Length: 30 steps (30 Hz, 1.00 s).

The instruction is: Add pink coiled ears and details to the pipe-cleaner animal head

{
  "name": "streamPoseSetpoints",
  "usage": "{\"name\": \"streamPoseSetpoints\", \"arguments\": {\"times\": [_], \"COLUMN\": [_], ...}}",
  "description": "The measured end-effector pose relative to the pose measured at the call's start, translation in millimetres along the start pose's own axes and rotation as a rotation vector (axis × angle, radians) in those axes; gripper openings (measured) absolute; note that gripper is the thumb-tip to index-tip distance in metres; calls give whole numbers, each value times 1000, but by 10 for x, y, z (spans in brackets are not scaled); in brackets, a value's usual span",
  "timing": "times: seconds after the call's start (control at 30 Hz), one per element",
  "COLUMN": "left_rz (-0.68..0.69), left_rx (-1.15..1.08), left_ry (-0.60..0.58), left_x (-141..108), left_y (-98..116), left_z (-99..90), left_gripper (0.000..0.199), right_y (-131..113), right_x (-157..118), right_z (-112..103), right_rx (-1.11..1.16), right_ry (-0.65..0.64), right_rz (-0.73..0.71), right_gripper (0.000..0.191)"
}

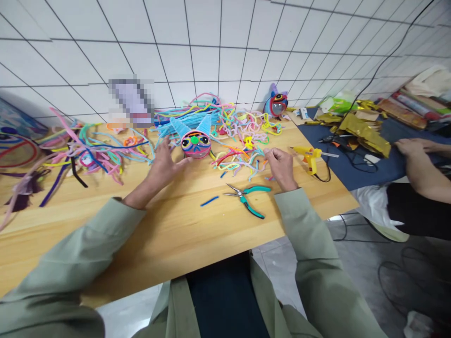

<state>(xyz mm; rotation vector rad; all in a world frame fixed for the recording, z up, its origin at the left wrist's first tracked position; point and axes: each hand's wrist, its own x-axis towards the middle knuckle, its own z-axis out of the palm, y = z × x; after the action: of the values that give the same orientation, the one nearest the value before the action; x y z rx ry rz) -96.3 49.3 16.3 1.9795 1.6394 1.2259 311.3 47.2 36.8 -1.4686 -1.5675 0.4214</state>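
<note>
My left hand [165,162] is open on the table, thumb and fingers spread, just left of a pipe-cleaner animal head [196,146] with pale blue ears, yellow-and-black eyes and a green nose. The thumb reaches close to its lower edge; I cannot tell whether they touch. My right hand [282,168] is closed in a pinch at the right side of the loose pipe-cleaner scraps [243,159]. Whatever lies between its fingertips is too small to make out. In front of the hands lie teal-handled pliers [243,195], jaws apart, and a short blue pipe-cleaner piece [209,201].
A yellow glue gun [309,157] lies right of my right hand. Tangled pipe cleaners [102,150] spread at left, with a bundle [197,118] along the wall. A second animal head [276,104] stands behind. At right, another person's hands [412,146] rest near gold foil [364,134].
</note>
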Motion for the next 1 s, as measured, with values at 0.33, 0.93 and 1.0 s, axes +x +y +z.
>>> {"name": "streamPoseSetpoints", "arguments": {"times": [0.33,0.93,1.0], "left_rz": [67,490,518], "left_rx": [-254,-224,-225], "left_ry": [-551,-658,-639], "left_x": [-1156,-1507,-1516], "left_y": [1029,889,886], "left_z": [-238,148,152], "left_gripper": [39,37,38], "right_y": [-13,-310,-486], "right_x": [9,160,299], "right_z": [-16,-121,-157], "right_rx": [-17,-71,-123], "right_ry": [-23,-42,-49], "right_rz": [40,-3,-83], "right_gripper": [40,38,35]}}
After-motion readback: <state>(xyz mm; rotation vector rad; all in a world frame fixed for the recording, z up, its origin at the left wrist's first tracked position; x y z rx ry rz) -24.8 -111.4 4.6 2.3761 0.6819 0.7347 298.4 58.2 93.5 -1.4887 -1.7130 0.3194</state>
